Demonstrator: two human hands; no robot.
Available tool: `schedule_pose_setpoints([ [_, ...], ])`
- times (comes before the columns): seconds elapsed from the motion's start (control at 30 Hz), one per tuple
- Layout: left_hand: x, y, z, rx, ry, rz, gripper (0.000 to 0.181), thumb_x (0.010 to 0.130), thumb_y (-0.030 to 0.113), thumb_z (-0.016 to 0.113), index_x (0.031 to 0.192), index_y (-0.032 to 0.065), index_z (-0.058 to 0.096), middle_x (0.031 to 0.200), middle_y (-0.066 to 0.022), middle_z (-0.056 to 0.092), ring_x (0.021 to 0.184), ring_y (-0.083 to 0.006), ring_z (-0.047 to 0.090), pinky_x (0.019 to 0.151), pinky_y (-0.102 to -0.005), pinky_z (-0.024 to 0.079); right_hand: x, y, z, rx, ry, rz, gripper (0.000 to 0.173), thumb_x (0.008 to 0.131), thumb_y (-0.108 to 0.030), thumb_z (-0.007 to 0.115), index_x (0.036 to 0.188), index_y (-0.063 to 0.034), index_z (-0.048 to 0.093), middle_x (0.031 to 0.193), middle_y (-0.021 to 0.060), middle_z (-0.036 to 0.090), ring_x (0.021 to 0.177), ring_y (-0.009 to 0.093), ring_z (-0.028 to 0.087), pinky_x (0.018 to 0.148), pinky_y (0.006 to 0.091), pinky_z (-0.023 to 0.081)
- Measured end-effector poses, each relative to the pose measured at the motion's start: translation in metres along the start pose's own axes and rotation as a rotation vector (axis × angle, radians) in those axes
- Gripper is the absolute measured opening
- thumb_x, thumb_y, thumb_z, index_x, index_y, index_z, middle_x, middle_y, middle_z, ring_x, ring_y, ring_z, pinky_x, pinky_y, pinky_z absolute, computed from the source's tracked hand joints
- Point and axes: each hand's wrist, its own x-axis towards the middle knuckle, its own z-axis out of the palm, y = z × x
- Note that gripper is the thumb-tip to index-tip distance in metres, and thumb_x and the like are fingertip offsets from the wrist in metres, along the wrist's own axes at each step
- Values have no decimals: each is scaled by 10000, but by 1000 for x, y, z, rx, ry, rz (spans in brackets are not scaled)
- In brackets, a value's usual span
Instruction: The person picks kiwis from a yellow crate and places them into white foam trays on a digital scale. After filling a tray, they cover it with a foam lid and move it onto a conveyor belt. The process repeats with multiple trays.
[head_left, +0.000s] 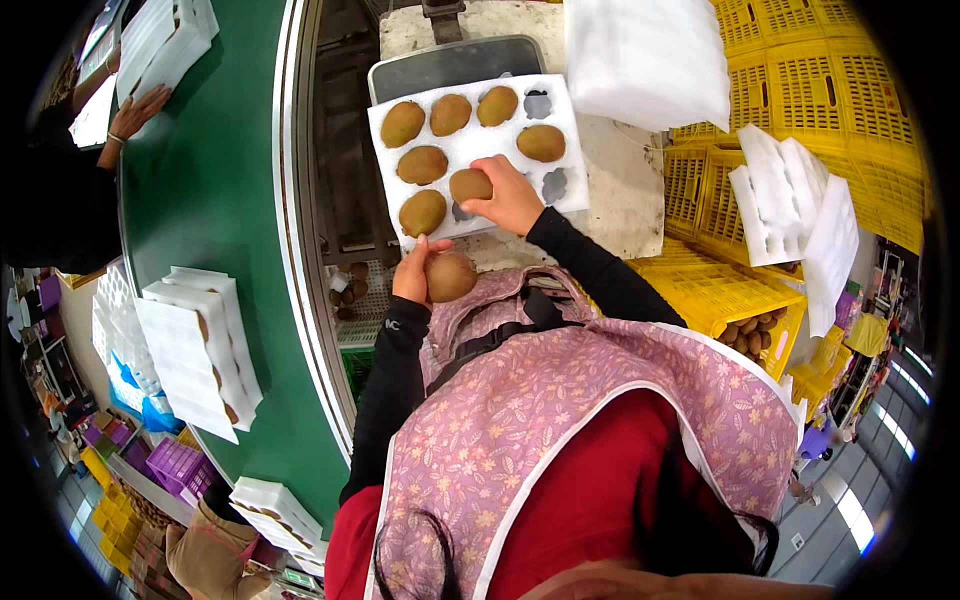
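A white foam tray (480, 139) with cut-out pockets lies on the grey platform of a weighing scale (457, 66). Several brown kiwifruit (421, 165) sit in its pockets, mostly on the left and along the far row. Bare pockets show at the far right corner, the right edge and beside my right hand. My right hand (510, 196) grips a kiwifruit (471, 185) over the middle of the tray; whether it touches the pocket is hard to tell. Close to the tray's near left corner, my left hand (412, 271) holds another kiwifruit (451, 277).
Left runs a green conveyor belt (210, 195) carrying stacked, filled foam trays (187, 337). Across it, a co-worker's hand (139, 112) touches a stack. A tall foam stack (645, 60) stands beyond the tray; yellow crates (802, 90) rise at right, one holding kiwifruit (750, 334).
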Motion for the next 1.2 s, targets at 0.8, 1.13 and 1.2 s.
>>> schedule_pose_setpoints([
  [0.8, 19, 55, 31, -207, -141, 33, 386, 833, 308, 381, 1060, 2, 442, 1045, -117, 507, 958, -239, 497, 792, -383, 416, 22, 3, 46, -701, 75, -153, 595, 731, -282, 491, 1220, -35, 261, 1278, 95, 214, 1209, 272, 145, 892, 541, 185],
  [1.13, 169, 54, 198, 1755, -133, 1297, 490, 629, 57, 547, 1102, 75, 422, 1087, -152, 425, 1037, -281, 385, 826, -353, 354, -91, 0, -48, -414, 283, 61, 652, 729, -422, 486, 1211, -36, 276, 1248, 162, 268, 1085, 287, 341, 787, 447, 326],
  [1.2, 188, 34, 195, 2327, -94, 987, 446, 691, 248, 473, 1122, 142, 429, 1199, -124, 356, 1128, -251, 304, 954, -401, 165, -147, 9, -70, -379, 386, 214, 605, 762, -414, 456, 1184, -13, 295, 1241, 202, 251, 1013, 332, 408, 740, 423, 378],
])
